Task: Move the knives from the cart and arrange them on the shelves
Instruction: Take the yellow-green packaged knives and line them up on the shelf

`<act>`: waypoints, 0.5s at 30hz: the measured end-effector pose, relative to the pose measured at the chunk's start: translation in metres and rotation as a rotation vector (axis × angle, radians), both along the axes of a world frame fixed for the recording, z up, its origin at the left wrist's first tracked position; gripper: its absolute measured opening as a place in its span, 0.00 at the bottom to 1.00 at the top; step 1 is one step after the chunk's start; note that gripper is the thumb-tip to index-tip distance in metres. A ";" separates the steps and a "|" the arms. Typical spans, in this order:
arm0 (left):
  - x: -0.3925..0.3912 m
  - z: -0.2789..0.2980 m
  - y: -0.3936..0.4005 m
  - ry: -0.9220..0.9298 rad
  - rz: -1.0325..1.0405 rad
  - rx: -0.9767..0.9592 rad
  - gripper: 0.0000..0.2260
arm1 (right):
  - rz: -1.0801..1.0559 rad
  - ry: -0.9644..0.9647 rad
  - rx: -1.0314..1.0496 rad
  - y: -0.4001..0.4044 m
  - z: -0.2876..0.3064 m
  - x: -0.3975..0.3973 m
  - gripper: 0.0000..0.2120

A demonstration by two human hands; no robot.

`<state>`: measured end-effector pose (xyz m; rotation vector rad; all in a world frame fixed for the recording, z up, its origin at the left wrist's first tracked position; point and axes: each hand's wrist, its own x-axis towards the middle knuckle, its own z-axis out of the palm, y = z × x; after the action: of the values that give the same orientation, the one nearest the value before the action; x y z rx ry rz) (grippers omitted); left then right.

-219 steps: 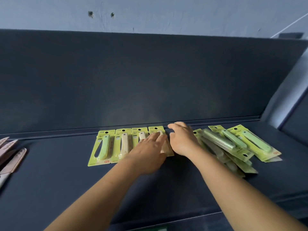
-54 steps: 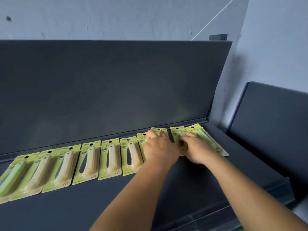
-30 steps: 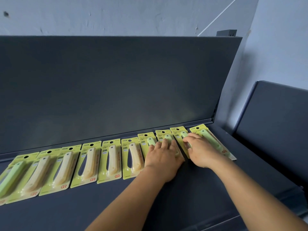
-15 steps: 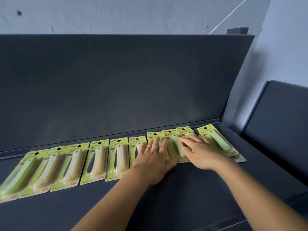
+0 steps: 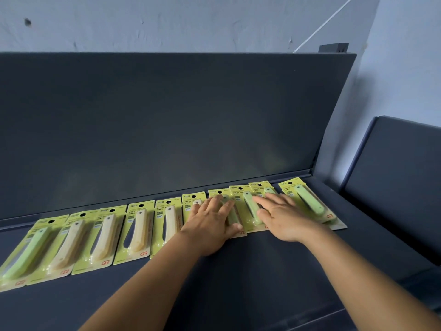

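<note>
A row of fruit knives in yellow-green blister packs lies flat along the back of the dark shelf (image 5: 238, 283). Cream-handled packs (image 5: 138, 231) fill the left and middle, with one green-handled pack at the far left (image 5: 26, 254). Green-handled packs lie at the right, the last one (image 5: 307, 201) near the shelf's right end. My left hand (image 5: 212, 223) rests flat with straight fingers on two packs in the middle. My right hand (image 5: 281, 218) lies flat on the neighbouring green-handled packs (image 5: 249, 206), fingers pointing left. The cart is out of view.
The shelf's dark back panel (image 5: 167, 127) rises right behind the packs. A second dark shelf unit (image 5: 393, 182) stands to the right, set lower. A pale wall (image 5: 191, 22) is above. Bare shelf surface runs in front of the row.
Since 7.3 s ago a loose pile at the right has become one long row. In the last second both hands slid slightly along the right-hand packs, pressing them flat.
</note>
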<state>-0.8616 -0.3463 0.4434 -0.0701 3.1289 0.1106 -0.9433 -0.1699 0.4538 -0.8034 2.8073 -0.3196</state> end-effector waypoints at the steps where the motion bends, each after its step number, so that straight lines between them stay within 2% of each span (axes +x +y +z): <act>1: 0.000 0.000 0.000 0.002 -0.003 -0.009 0.30 | 0.002 -0.005 -0.004 0.000 0.000 0.000 0.23; 5: 0.000 0.007 0.009 0.036 -0.020 -0.036 0.30 | 0.005 0.017 -0.091 0.007 0.004 -0.002 0.25; 8: -0.005 0.019 0.033 0.093 -0.100 0.000 0.31 | -0.167 0.167 -0.170 0.029 0.009 -0.014 0.26; 10: -0.013 0.024 0.055 0.096 -0.175 0.005 0.31 | -0.322 0.241 -0.099 0.047 0.007 -0.026 0.25; 12: -0.024 0.026 0.078 0.071 -0.241 0.004 0.30 | -0.396 0.224 -0.069 0.060 0.001 -0.031 0.23; 15: -0.042 0.022 0.104 0.022 -0.296 -0.016 0.29 | -0.436 0.249 -0.170 0.067 -0.003 -0.034 0.19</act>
<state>-0.9037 -0.2424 0.4655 0.3941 3.1174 0.0839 -0.9771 -0.1030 0.4509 -0.2618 3.2110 -0.5666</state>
